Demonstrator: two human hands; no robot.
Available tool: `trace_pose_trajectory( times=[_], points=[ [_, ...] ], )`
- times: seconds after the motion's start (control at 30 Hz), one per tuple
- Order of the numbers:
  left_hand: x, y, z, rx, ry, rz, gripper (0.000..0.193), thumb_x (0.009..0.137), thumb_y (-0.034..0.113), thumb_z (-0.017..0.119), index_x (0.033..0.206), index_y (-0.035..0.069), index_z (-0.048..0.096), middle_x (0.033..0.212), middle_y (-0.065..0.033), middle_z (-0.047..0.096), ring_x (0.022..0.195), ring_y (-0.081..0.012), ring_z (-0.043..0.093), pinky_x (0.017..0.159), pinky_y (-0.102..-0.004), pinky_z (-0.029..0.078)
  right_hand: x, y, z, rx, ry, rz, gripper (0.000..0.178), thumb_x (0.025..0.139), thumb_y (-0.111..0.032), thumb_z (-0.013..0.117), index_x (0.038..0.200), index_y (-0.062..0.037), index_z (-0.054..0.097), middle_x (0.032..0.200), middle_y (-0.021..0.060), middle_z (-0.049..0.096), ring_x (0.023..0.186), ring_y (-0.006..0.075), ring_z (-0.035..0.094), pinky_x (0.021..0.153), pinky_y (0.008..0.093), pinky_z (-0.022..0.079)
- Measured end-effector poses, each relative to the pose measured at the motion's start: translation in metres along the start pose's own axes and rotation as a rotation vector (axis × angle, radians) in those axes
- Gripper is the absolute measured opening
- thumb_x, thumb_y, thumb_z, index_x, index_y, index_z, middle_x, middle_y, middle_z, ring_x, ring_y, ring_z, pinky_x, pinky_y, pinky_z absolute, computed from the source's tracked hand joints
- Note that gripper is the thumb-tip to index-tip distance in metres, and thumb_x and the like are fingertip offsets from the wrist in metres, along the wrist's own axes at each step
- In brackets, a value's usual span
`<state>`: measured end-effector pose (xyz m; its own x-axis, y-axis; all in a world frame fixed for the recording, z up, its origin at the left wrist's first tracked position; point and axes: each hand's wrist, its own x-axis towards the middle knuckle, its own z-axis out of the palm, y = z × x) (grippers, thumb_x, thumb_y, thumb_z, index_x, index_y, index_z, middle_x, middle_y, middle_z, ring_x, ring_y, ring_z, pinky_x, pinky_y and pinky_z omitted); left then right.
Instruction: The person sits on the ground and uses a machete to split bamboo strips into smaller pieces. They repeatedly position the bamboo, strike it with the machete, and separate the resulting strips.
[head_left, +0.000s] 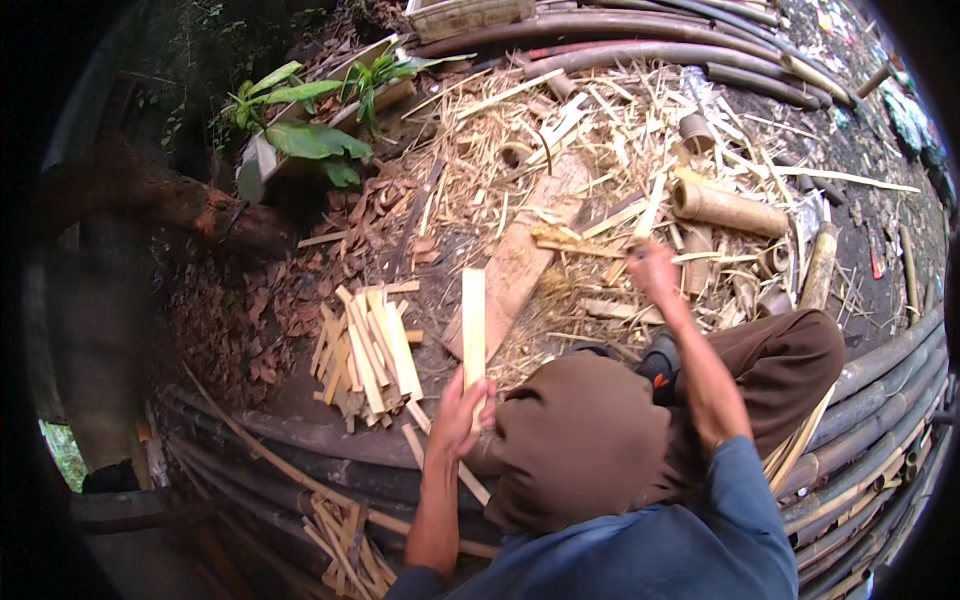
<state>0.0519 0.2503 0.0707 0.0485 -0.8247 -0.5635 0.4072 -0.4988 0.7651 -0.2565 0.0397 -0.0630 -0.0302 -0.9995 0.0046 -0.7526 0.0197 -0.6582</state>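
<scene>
My left hand (460,410) is closed around the lower end of a flat, pale bamboo strip (474,320), which stands nearly upright beside my left knee. Farther forward and to the right, my right hand (652,272) makes a fist. From it a long yellowish-brown blade-like tool (575,246) points left; its exact kind is hard to make out, and its grip is hidden by my fingers. Below the tool lies a worn wooden board (520,262) on the ground. A pile of similar split bamboo strips (370,340) lies left of the strip I hold.
Bamboo shavings (480,150) litter the ground ahead. Cut bamboo tubes (730,208) lie at the right. Long dark poles (640,55) are stacked at the back, more poles (870,400) at the near right. A leafy plant (310,135) grows at the far left. More strips (345,545) lie near left.
</scene>
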Motion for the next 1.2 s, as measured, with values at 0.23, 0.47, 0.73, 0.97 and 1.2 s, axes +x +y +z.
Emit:
trace_pose_trajectory(
  times=[0.23,0.47,0.73,0.97,1.2],
  points=[
    [0.069,0.031,0.047,0.237,-0.051,0.245,0.013,0.096,0.011,0.054,0.102,0.003,0.046,0.078,-0.0053,0.052,0.054,-0.0084,0.045,0.043,-0.0218,0.036,-0.069,-0.132,0.008,-0.145,-0.202,-0.521,0.018,0.072,-0.023,0.069,0.087,-0.0158,0.062,0.059,0.0031,0.062,0.053,0.0208,0.063,0.045,0.0401,0.041],
    [0.027,0.028,0.053,0.205,-0.094,0.104,0.026,0.097,0.012,0.052,0.121,0.001,0.051,0.081,-0.0034,0.055,0.07,-0.0052,0.052,0.061,-0.0181,0.044,-0.024,-0.071,0.009,-0.26,-0.189,-0.413,0.013,0.076,-0.02,0.068,0.085,-0.013,0.063,0.064,0.0031,0.065,0.062,0.0202,0.065,0.071,0.0495,0.044],
    [0.011,0.005,0.007,0.213,-0.035,0.376,0.06,0.095,0.006,0.051,0.147,0.0,0.021,0.084,-0.0089,0.058,0.073,-0.0142,0.059,0.063,-0.0242,0.05,0.015,0.011,-0.011,0.217,0.173,0.044,0.042,0.083,-0.028,0.061,0.11,0.0039,0.065,0.079,0.0192,0.068,0.065,0.0236,0.065,0.06,0.0386,0.052],
    [0.186,0.059,0.005,-0.055,-0.039,0.607,0.037,0.098,0.008,0.046,0.134,0.0,0.036,0.122,-0.0214,0.055,0.108,-0.0306,0.06,0.094,-0.0393,0.053,-0.039,-0.123,-0.01,0.322,-0.178,-0.012,0.047,0.084,-0.01,0.06,0.125,0.0016,0.043,0.083,0.0215,0.065,0.059,0.0216,0.06,0.048,0.0344,0.049],
    [0.215,0.005,-0.006,0.006,0.319,0.512,0.048,0.099,0.034,0.047,0.134,0.002,0.038,0.137,-0.0219,0.046,0.124,-0.0311,0.049,0.106,-0.0463,0.037,-0.105,-0.058,0.037,0.129,-0.176,-0.028,0.052,0.089,-0.027,0.06,0.136,-0.0145,0.044,0.089,0.0243,0.066,0.082,0.0432,0.064,0.071,0.0479,0.05]
  ],
)
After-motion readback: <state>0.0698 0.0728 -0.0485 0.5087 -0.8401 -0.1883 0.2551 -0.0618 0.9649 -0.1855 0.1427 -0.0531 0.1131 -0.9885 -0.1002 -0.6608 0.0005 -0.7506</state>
